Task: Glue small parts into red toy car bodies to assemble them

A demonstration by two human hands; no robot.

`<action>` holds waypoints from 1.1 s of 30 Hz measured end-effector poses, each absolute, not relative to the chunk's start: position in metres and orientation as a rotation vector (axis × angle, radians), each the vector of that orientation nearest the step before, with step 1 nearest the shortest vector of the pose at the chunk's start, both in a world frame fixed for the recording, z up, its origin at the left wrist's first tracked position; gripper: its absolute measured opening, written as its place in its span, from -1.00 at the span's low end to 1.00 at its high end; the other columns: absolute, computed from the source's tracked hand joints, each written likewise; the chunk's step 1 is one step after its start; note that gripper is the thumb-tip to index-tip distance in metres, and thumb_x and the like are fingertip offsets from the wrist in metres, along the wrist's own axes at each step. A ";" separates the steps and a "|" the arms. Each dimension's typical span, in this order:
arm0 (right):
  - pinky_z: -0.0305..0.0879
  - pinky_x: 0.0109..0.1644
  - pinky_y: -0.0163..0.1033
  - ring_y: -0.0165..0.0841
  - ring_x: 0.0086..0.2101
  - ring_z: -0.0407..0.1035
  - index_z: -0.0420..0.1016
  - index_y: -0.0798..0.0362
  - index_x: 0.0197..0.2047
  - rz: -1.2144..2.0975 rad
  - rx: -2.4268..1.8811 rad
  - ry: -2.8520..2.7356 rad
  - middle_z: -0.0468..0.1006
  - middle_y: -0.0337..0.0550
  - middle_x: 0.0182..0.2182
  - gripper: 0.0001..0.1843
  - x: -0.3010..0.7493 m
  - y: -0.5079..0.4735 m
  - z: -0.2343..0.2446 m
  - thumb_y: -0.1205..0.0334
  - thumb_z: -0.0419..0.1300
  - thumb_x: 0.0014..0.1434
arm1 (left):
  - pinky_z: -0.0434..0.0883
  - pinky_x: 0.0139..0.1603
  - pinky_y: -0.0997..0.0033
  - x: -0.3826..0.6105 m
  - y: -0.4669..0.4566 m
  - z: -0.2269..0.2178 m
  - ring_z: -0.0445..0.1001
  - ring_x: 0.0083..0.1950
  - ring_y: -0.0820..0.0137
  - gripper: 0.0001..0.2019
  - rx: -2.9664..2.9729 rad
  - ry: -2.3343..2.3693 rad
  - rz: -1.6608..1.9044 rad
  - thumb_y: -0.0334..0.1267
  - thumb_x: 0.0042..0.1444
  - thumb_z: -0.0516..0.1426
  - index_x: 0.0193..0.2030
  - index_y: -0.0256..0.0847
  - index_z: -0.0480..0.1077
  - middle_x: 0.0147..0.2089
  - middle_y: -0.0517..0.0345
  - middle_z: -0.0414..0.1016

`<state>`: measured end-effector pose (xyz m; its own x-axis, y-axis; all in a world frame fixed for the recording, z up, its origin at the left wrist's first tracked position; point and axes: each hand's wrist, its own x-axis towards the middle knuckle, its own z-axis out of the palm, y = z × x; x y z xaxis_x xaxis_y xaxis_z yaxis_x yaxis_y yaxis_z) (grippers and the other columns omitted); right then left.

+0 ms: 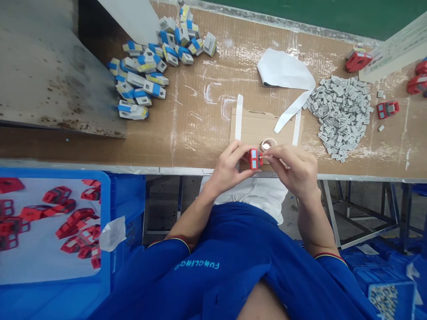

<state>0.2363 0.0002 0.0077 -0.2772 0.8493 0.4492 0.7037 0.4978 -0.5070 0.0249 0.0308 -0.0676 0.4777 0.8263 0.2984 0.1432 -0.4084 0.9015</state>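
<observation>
Near the table's front edge, my left hand (227, 168) is closed on a small red toy car body (253, 160) with pale window panels, held between thumb and fingers. My right hand (298, 171) pinches a thin stick (262, 156), and its tip meets the grey part of the car body. Most of the stick is hidden by my fingers. Just behind the fingers stands a small round white cup (268, 143) with something reddish inside. It sits on a cardboard sheet (255, 122) with white tape along its sides.
Many small grey parts (342, 111) lie heaped at right, near a red toy car (387, 109). White-and-blue toy bodies (142, 80) are piled at left beside a metal box (50, 80). A white cloth (283, 69) lies behind. A blue crate (106, 213) holds red bodies.
</observation>
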 end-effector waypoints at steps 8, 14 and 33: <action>0.54 -0.18 -0.24 -0.32 -0.26 0.70 0.63 -0.10 -0.08 0.421 -1.281 -1.971 0.81 -0.21 -0.24 -0.87 0.238 0.000 0.009 0.31 0.26 0.47 | 0.66 -0.19 0.44 0.025 0.030 -0.067 0.56 -0.16 0.42 -0.51 1.818 0.804 0.991 -0.13 0.24 0.44 0.24 -0.15 0.49 -0.02 0.11 0.46; 0.59 -0.17 -0.18 -0.28 -0.25 0.71 0.68 -0.14 -0.08 0.417 -1.330 -1.713 0.81 -0.22 -0.25 -0.90 0.251 -0.002 0.008 0.27 0.34 0.42 | 0.70 -0.14 0.37 0.023 0.030 -0.068 0.59 -0.14 0.40 -0.51 1.766 0.815 0.964 -0.09 0.23 0.45 0.22 -0.16 0.51 0.00 0.09 0.47; 0.54 -0.01 -0.02 -0.16 -0.20 0.59 0.66 0.00 -0.10 0.185 -1.904 -1.662 0.74 -0.02 -0.13 -0.82 0.334 0.076 -0.030 0.29 0.21 0.35 | 0.67 0.03 0.30 0.017 0.030 -0.077 0.71 -0.02 0.27 -0.50 1.472 0.788 0.952 -0.13 0.13 0.51 0.15 -0.18 0.54 0.05 -0.05 0.66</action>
<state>0.3339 0.0760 -0.0302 0.2071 0.9390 0.2745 0.8557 -0.0378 -0.5161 0.0171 0.0298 -0.0772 0.4444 0.8871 0.1246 -0.0432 -0.1177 0.9921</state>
